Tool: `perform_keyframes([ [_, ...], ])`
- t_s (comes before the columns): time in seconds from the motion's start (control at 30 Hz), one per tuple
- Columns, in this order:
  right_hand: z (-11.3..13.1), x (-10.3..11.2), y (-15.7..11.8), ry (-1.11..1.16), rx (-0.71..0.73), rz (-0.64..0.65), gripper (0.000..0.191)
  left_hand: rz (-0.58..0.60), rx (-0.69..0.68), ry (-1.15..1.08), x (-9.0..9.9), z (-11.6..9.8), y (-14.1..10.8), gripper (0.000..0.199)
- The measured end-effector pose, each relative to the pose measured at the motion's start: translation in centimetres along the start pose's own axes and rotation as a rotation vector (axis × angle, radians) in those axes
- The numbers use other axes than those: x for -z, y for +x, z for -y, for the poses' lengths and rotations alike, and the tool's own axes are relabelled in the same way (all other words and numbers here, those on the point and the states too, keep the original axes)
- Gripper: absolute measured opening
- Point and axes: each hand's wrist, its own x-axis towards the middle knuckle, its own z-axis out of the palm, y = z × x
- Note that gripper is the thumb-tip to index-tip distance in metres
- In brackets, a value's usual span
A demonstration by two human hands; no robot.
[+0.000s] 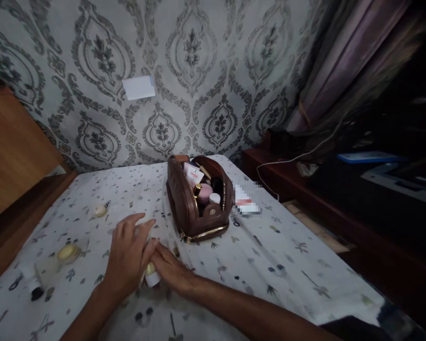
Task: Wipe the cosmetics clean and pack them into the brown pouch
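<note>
My left hand (129,246) is over the bed with its fingers spread. My right hand (172,267) reaches in from the right, its fingers stretched toward my left thumb; the fingertips meet the left hand and are partly hidden. Just below the place where they meet is a small yellow and white container (152,277), partly covered by the hands; I cannot tell whether either hand touches it. Beyond them stands an unzipped brown toiletry bag (179,203), holding a pink item (205,193), a white-capped item (215,198) and a gold-capped bottle (197,190).
To the left on the patterned sheet (128,189) lie two yellowish round containers (68,253) and a white tube with a black cap (33,284). A partly blurred white packet (244,201) is right of the bag. A white cable (298,156) hangs beside the bed.
</note>
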Motion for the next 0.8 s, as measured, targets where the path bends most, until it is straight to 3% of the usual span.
perform_keyframes([
  [0.1, 0.0, 0.0, -0.1, 0.087, -0.086, 0.096, 0.072, 0.183, 0.222, -0.354, 0.2, 0.7, 1.9, 0.031],
  [0.17, 0.1, 0.1, -0.1, 0.125, -0.104, 0.112, 0.069, 0.231, 0.397, -0.591, 0.3, 1.2, 2.7, 0.033],
  [0.33, 0.2, 0.5, 0.1, 0.150, -0.120, 0.165, 0.065, 0.199, 0.625, -0.808, -0.4, 2.7, 2.9, 0.043],
  [0.47, 0.0, 0.3, 0.1, 0.165, -0.186, 0.130, 0.066, 0.076, 0.797, -0.942, -2.1, 2.8, 2.2, 0.051],
  [0.6, 0.1, -0.2, 0.0, 0.197, -0.222, 0.020, 0.063, -0.076, 0.822, -0.924, -3.4, 1.6, 1.1, 0.042],
  [0.8, -0.5, -0.1, 0.4, 0.217, -0.192, -0.077, 0.069, -0.122, 0.623, -0.840, -3.2, -0.2, 0.2, 0.034],
])
